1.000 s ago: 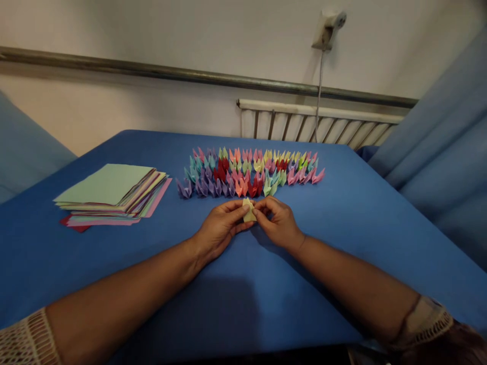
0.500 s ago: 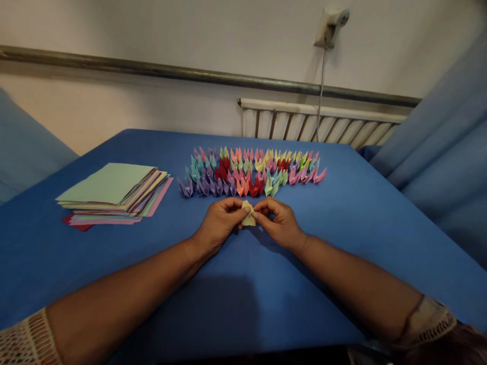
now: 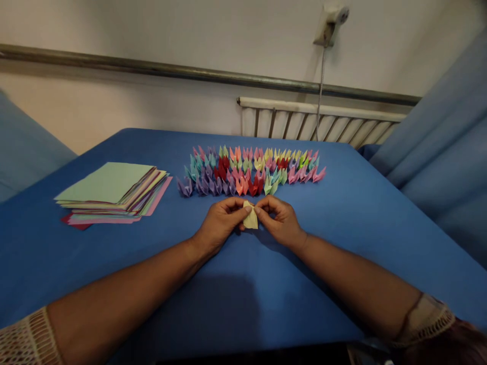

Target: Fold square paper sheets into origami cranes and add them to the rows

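Observation:
A small folded piece of pale yellow paper (image 3: pixel 250 220) is held between my two hands, just above the table. My left hand (image 3: pixel 223 221) pinches its left side between thumb and fingers. From the right, my right hand (image 3: pixel 280 221) grips its upper right edge the same way. Part of the paper is hidden behind my fingertips. Just beyond my hands stand rows of folded paper cranes (image 3: pixel 242 182) in purple, red, pink, yellow, green and blue.
To the left lies a stack of coloured paper sheets (image 3: pixel 110 182), pale green on top. All of it rests on a blue-covered table (image 3: pixel 323 263). Behind are a metal rail (image 3: pixel 182 72), a radiator (image 3: pixel 323 119) and a wall socket with a cord (image 3: pixel 329 30). Blue curtains (image 3: pixel 449 132) hang at the sides.
The yellow paper now shows a broader, flatter face, its lower edge reaching a little further down between my hands. Both hands have stayed nearly in place.

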The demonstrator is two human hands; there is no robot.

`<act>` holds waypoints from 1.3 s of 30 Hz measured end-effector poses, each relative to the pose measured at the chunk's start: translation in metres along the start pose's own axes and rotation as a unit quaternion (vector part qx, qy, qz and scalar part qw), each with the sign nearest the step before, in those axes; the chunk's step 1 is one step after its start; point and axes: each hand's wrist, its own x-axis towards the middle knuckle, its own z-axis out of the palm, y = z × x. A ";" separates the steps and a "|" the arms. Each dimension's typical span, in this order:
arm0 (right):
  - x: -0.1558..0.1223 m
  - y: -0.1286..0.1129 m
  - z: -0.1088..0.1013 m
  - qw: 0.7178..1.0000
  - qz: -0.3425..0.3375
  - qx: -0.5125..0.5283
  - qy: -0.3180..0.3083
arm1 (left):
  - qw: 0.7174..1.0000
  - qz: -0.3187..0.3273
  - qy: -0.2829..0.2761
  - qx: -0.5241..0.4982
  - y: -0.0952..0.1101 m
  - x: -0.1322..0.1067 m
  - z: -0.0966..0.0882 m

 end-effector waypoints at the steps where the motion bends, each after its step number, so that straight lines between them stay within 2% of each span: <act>1: 0.000 0.000 0.000 1.000 -0.005 -0.004 0.001 | 1.000 0.002 0.001 0.003 0.001 0.000 0.000; 5: -0.001 -0.002 0.001 1.000 -0.020 -0.013 0.001 | 1.000 0.013 0.011 0.022 0.004 -0.001 0.001; 15: -0.001 -0.008 -0.005 0.999 -0.004 -0.002 -0.040 | 0.999 0.017 0.042 0.029 0.006 -0.002 0.003; 21: 0.001 -0.003 -0.001 1.000 -0.004 -0.010 -0.018 | 0.997 0.026 0.040 0.056 0.005 -0.003 0.004; 24: 0.001 -0.002 0.000 1.000 -0.012 -0.021 -0.008 | 0.999 0.019 0.026 0.034 0.002 -0.002 0.003; 27: 0.001 -0.002 -0.001 1.000 0.021 0.007 -0.013 | 1.000 0.007 0.012 0.004 0.001 -0.001 0.002; 31: 0.001 -0.001 -0.001 0.997 0.044 0.059 -0.031 | 1.000 -0.002 0.019 -0.012 0.001 -0.001 0.002; 39: 0.002 0.003 0.000 0.997 0.048 0.050 -0.018 | 0.999 -0.009 0.029 -0.028 0.000 -0.001 0.001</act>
